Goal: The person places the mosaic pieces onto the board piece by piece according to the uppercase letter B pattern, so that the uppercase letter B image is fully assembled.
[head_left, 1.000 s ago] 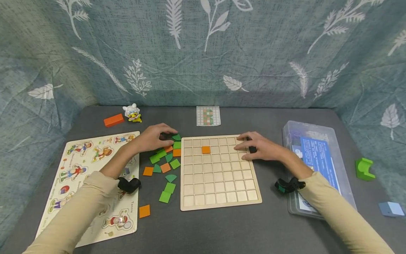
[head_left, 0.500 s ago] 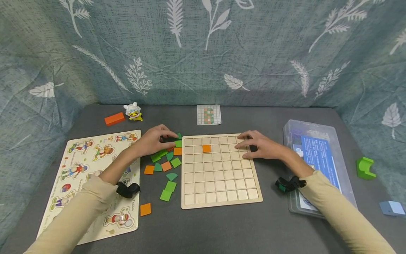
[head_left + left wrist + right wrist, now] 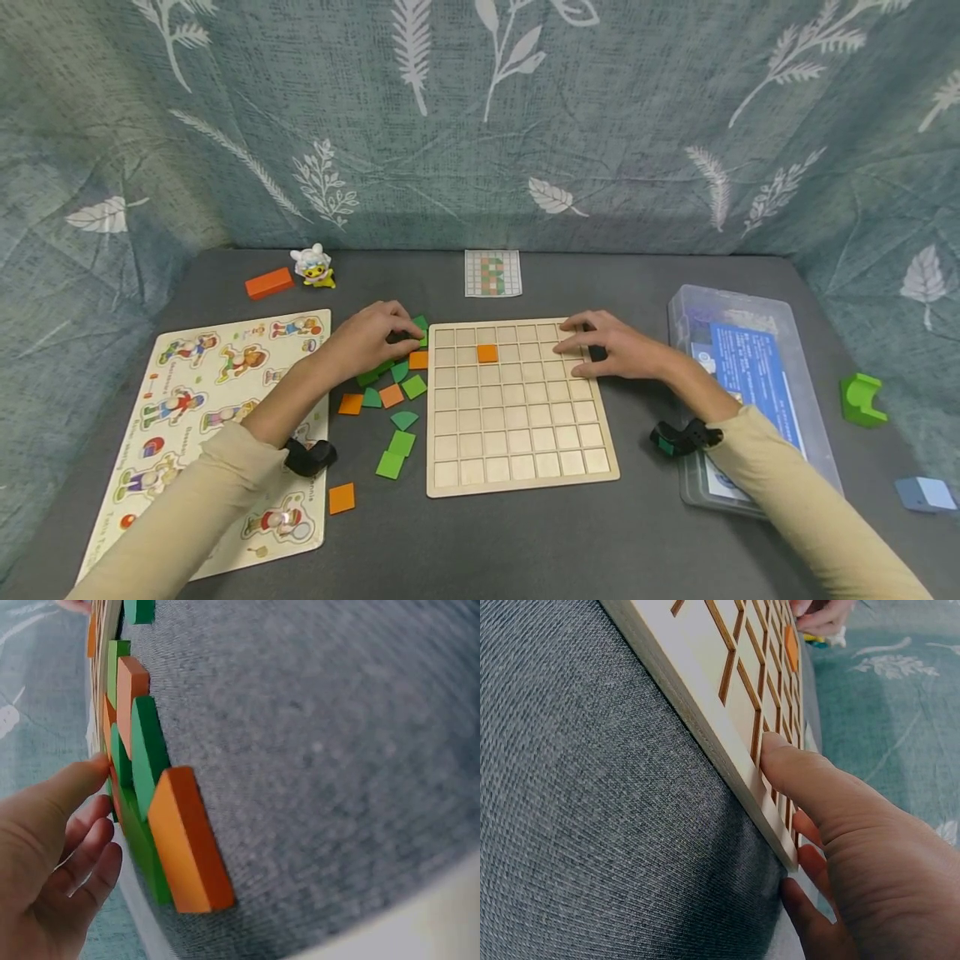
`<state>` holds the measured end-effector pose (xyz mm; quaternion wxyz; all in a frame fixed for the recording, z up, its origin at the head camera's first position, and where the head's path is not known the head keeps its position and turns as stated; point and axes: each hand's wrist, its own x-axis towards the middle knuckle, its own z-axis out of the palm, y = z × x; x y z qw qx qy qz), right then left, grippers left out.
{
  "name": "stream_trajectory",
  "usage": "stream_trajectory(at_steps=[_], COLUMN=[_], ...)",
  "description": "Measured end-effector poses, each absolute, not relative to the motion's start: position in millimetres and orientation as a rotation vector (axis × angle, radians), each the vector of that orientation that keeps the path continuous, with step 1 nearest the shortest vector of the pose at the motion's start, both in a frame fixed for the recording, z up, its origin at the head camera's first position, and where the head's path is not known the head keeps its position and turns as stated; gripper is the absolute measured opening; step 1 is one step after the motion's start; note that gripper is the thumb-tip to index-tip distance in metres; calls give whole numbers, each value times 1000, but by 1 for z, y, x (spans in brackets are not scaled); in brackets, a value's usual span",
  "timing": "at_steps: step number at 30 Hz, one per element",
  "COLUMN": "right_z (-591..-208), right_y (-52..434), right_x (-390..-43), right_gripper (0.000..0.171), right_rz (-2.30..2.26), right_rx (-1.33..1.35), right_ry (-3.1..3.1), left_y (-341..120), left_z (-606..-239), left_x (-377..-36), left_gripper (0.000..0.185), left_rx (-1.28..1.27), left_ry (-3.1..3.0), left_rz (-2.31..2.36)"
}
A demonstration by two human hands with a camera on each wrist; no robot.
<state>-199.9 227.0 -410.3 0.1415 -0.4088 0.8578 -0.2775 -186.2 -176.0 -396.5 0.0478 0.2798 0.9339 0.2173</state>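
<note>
My left hand (image 3: 367,340) reaches down over a loose pile of tiles left of the wooden grid board (image 3: 517,417). Its thumb and index finger stand apart beside a light green tile (image 3: 423,338); no tile shows clearly between them. In the left wrist view the thumb tip is close to the pile, where an orange tile (image 3: 184,847) lies nearest the camera. My right hand (image 3: 621,348) rests on the board's far right corner, fingers spread, with the thumb (image 3: 795,761) lying on the grid. One orange tile (image 3: 487,354) sits in a cell in the second row.
Behind the board lies a small printed pattern card (image 3: 492,273). A picture puzzle board (image 3: 180,467) is under my left forearm, and a clear plastic box (image 3: 693,312) under the right. A toy figure (image 3: 313,267) and red block (image 3: 270,284) stand back left.
My left hand has shifted slightly down and toward me over the tile pile, covering some tiles that showed before. The right hand has stayed on the board's corner.
</note>
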Motion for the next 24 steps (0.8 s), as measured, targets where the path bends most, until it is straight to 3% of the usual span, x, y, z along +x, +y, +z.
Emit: stream_trajectory(at_steps=[14,24], right_z=[-407,-407], right_y=[229,228], right_x=[-201,-200], right_gripper=[40,40], right_rz=[-800,-789], right_rx=[-1206,-1191], right_ry=[2476,2475], left_y=[-166,-104], left_z=[-390,-400], left_x=[-180,-171], left_gripper=[21,22], left_rx=[859,1074], left_ry=[2988,2797], left_rz=[615,963])
